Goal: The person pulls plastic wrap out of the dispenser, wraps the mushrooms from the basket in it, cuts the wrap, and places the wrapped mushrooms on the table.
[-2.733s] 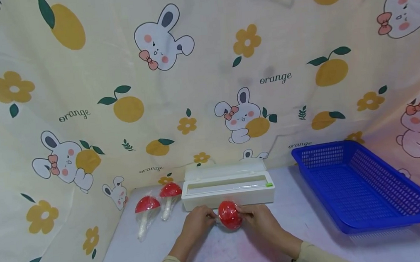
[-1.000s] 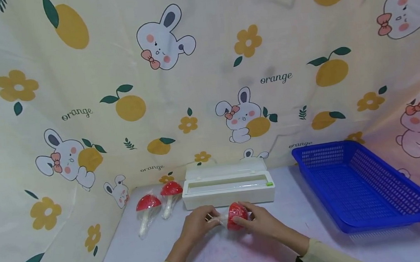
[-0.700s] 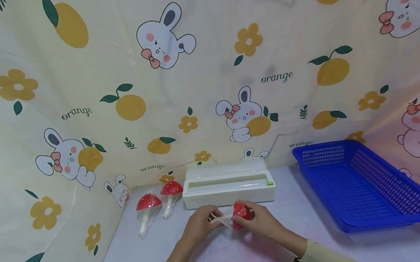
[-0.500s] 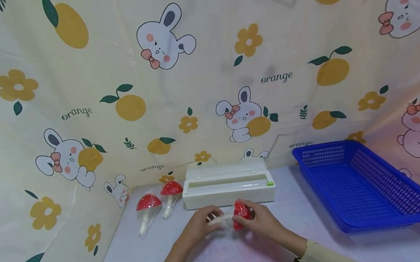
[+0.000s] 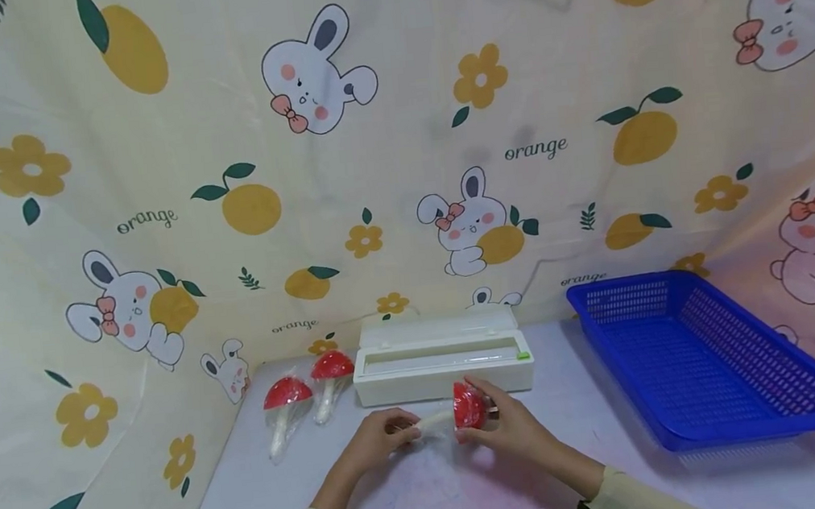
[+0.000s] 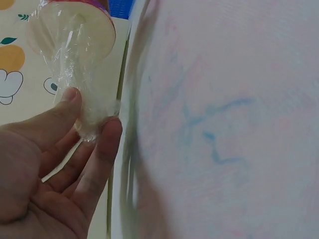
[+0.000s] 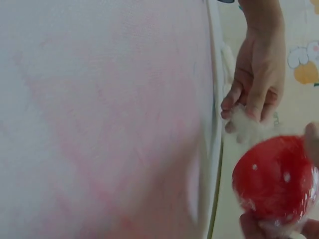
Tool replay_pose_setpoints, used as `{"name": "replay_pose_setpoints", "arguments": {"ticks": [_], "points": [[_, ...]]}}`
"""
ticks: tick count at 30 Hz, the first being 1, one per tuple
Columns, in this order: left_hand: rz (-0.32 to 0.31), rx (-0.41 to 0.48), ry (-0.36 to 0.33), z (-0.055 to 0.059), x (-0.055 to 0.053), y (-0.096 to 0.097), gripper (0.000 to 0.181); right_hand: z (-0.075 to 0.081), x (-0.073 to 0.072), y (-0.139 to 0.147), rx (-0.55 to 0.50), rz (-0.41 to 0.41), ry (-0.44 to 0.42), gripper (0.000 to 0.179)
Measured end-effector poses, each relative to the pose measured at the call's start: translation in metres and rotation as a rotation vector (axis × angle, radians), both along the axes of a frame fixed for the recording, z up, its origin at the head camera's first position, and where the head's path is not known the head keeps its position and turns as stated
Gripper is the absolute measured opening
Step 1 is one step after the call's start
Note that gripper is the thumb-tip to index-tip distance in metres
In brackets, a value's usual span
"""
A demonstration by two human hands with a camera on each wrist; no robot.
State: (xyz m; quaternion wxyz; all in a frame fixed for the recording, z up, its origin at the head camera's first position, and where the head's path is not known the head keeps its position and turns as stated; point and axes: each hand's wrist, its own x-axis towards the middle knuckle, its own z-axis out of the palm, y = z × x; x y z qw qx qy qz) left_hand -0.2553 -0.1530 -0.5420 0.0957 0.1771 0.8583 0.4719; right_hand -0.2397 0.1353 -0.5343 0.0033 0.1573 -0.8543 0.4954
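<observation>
A toy mushroom [image 5: 468,407] with a red, white-dotted cap and a pale stem is held sideways between both hands, in clear plastic film. My right hand [image 5: 513,423] grips its cap, thumb below and fingers above and behind. At the stem's end my left hand [image 5: 379,441] pinches the film-covered stem between thumb and fingers. In the left wrist view the wrapped stem [image 6: 82,84] stands out from the left hand's fingertips, the film crinkled around it. The right wrist view shows the red cap [image 7: 274,179] close up, shiny under the film.
Just behind the hands stands a white cling film dispenser [image 5: 444,385] with its lid raised and a green slider at the right. Two wrapped toy mushrooms, one nearer [image 5: 288,402] and one farther [image 5: 331,378], lie to its left. A blue plastic basket [image 5: 722,356] stands on the right.
The mushroom has turned from cap facing up to lying sideways, cap at the right. My right hand has shifted slightly right with the cap; the left has moved to the stem's end.
</observation>
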Motion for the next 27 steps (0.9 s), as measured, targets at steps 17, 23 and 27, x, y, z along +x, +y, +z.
{"name": "replay_pose_setpoints", "arguments": {"ticks": [17,23,27], "points": [[-0.015,0.099,-0.057,0.002,0.0,-0.003,0.023,-0.008,-0.002,0.013,-0.231,0.175,0.056,0.071],[-0.026,0.099,-0.046,0.003,0.0,-0.005,0.022,-0.006,-0.001,0.013,-0.247,0.177,-0.012,0.078],[-0.012,0.122,-0.011,0.004,-0.001,-0.006,0.021,-0.003,0.001,0.014,-0.223,0.134,-0.091,0.078]]}}
